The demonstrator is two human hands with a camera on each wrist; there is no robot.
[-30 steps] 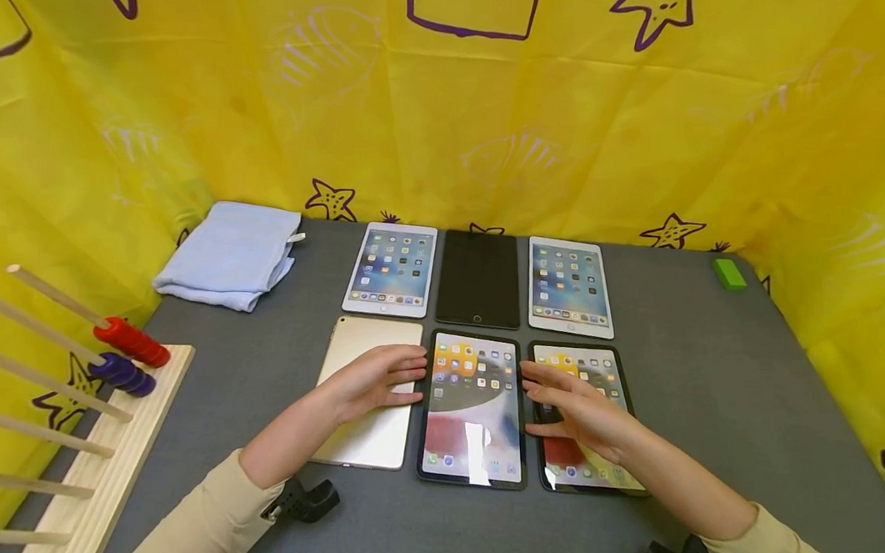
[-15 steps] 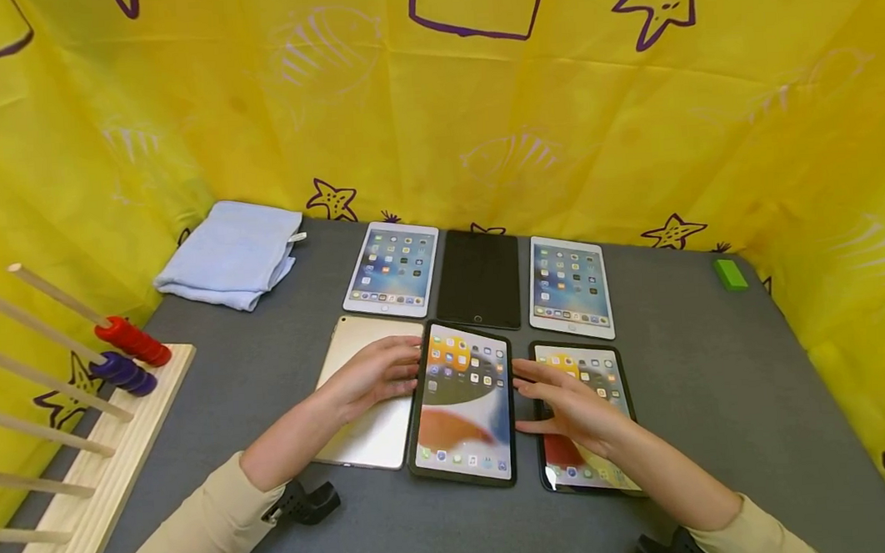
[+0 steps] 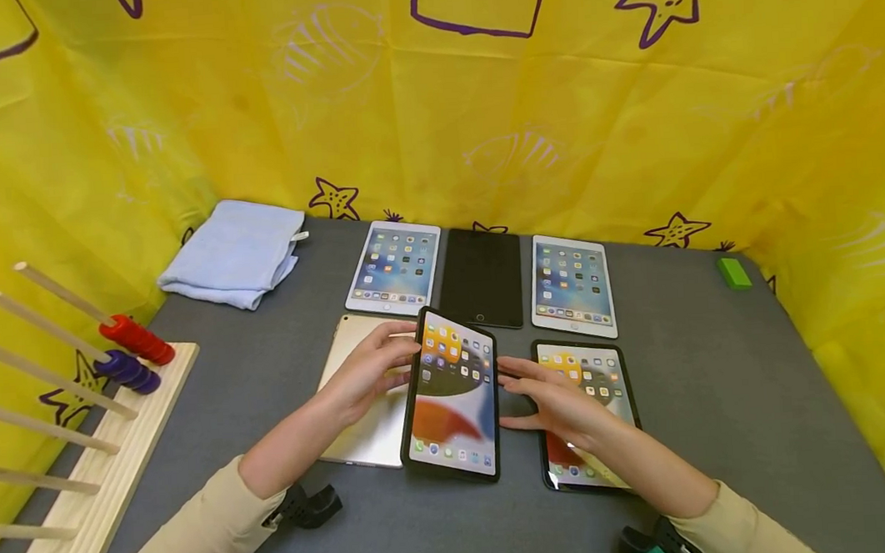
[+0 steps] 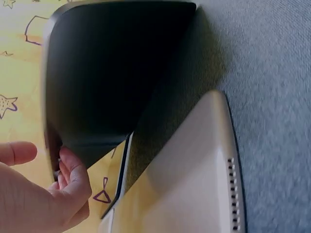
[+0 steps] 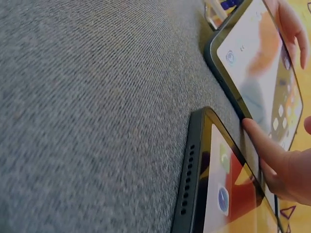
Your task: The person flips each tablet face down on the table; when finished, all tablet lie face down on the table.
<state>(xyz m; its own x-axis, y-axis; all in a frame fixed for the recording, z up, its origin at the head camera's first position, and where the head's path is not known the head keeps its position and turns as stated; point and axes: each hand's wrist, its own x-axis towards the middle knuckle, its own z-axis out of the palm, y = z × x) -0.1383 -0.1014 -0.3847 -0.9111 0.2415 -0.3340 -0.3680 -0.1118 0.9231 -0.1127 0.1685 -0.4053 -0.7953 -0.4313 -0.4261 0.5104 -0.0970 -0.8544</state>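
A black-framed tablet (image 3: 452, 401) with a lit screen leans with its left side raised, partly over a gold tablet (image 3: 376, 434) lying back up. My left hand (image 3: 372, 368) holds the raised edge near its upper corner. In the left wrist view, the fingers of that hand (image 4: 63, 194) curl behind the dark underside of the tablet (image 4: 107, 68). With fingers extended, my right hand (image 3: 562, 404) touches the lower right edge; the right wrist view shows a fingertip of this hand (image 5: 286, 165) against it. Beneath the right wrist lies a second black-framed tablet (image 3: 605, 368), screen up.
Along the back lie a white tablet (image 3: 393, 266), a dark tablet (image 3: 480, 279) and another white tablet (image 3: 572, 286). At left are a folded blue cloth (image 3: 234, 250) and a wooden peg rack (image 3: 145, 417) with red and purple rings. A green block (image 3: 734, 274) sits far right.
The middle tablet has shifted left and its left side has risen, now overlapping the gold tablet. My right hand has followed it leftward; the left hand has moved slightly upward with the edge.
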